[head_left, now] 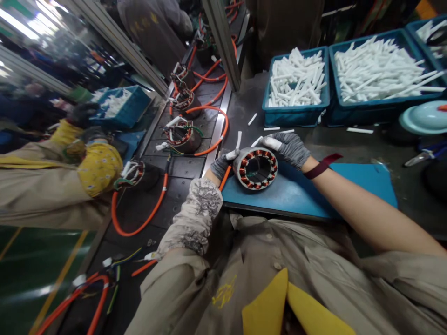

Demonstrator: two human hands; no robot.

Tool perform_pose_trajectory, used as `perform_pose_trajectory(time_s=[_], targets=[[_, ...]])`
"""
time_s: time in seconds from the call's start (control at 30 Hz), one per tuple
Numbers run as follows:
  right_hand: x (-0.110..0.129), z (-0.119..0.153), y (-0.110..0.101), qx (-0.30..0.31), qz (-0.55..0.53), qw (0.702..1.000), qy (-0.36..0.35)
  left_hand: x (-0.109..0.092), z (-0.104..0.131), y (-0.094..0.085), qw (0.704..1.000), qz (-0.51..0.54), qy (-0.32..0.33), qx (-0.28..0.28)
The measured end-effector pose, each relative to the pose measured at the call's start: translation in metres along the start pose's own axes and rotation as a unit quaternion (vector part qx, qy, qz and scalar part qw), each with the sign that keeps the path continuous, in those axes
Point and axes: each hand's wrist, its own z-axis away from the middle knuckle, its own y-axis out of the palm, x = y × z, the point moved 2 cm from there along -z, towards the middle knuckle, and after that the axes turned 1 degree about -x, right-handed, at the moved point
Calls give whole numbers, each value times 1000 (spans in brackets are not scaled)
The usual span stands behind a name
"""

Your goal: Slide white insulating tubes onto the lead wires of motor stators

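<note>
A motor stator (258,170), a grey steel ring with copper windings, is tilted on the blue mat (366,184) with its open end facing me. My left hand (221,165), in a grey glove with white fingertips, grips its left side. On the stator's upper right edge lies my right hand (288,148), gloved alike, fingers curled over the far side and partly hidden. A white sleeve tube (239,139) sticks up by my left fingertips. Another white tube piece (257,141) shows beside my right fingers. An orange cable (226,177) runs beneath my left hand.
Blue bins (296,116) of white tubes stand at the back right, with loose tubes (252,119) before them. Left, a conveyor (188,165) carries several stators (181,135) with orange cables. A co-worker's yellow sleeve (99,167) reaches in. Pliers (417,158) and a light-blue lid (424,116) lie right.
</note>
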Motion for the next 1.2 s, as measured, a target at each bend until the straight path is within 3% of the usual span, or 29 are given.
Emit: perform_pose_trajectory(time_s=[0.13,0.23,0.3,0.4,0.53,0.67,0.77,0.9,1.07,1.13,1.2], targets=[[3,10,-2,-7,13,1000,-2,1,2,2,1000,6,-15,11],[11,32,-10,-15,34,999,2,-2,6,8,1000,3,9,15],[16,59,-16,-20,56,998,-2,-4,17,13,999,-10,27,25],[14,112,-26,-7,195,980,-32,-4,43,24,995,-68,30,63],[-15,167,-41,12,334,936,-108,0,78,46,980,-175,34,89],[-40,178,-47,-17,386,910,-151,-5,100,68,963,-246,51,101],[-43,174,-45,-19,390,898,-204,-17,119,68,937,-339,67,50],[-40,173,-44,-30,374,898,-229,-40,153,34,865,-490,78,-78],[-41,174,-44,-36,355,906,-226,-63,185,-43,784,-555,66,-270],[-40,173,-44,-37,350,909,-223,-65,187,-72,717,-612,49,-330],[-38,172,-44,-37,352,908,-223,-65,184,-96,626,-685,19,-372]])
